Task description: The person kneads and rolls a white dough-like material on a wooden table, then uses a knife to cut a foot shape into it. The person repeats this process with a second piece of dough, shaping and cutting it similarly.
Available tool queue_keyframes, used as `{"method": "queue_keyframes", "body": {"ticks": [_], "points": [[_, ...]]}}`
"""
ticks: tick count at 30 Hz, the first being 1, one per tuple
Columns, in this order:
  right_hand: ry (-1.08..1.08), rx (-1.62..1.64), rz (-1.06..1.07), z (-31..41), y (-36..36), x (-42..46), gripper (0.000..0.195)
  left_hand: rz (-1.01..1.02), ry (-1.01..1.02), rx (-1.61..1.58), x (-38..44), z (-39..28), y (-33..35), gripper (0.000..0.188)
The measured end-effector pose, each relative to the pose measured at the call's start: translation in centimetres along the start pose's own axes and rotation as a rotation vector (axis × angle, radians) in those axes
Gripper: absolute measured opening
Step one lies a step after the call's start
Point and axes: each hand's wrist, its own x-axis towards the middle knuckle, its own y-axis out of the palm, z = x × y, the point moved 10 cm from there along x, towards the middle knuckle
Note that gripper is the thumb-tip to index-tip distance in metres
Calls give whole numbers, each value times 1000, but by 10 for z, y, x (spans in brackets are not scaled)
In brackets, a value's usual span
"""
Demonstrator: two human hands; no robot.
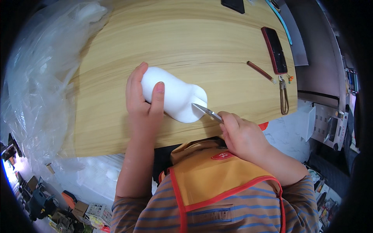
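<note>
A smooth white object (172,90), rounded at one end and flared into two lobes at the other, lies tilted over the wooden table. It looks like moulded foam. My left hand (145,96) grips its rounded end, thumb on top and fingers around the far side. In my right hand (242,134) is a pointed metal cutting tool (211,113), whose handle is mostly hidden by the fingers. Its tip touches or hovers just over the flared end, near a groove between the lobes (199,97); contact cannot be told for certain.
Clear plastic bags (46,67) drape over the table's left side. On the right of the wooden table (186,38) lie a red-cased phone (274,51) with a cord strap (284,97) and a thin brown stick (260,72). Another dark phone-like object (233,5) sits at the far edge.
</note>
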Motion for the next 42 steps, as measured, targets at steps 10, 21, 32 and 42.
{"method": "queue_keyframes", "body": {"ticks": [10,21,32,42], "points": [[93,-23,120,-5,20,13,21,22,35,60,1,-6,2,44],[166,-21,206,-19,24,-12,20,-53,84,49,0,-10,0,41],[61,-1,10,4,5,-19,30,-19,49,-35,1,-1,1,41],[15,6,-10,15,16,-4,34,-40,83,3,2,-5,-3,41]]}}
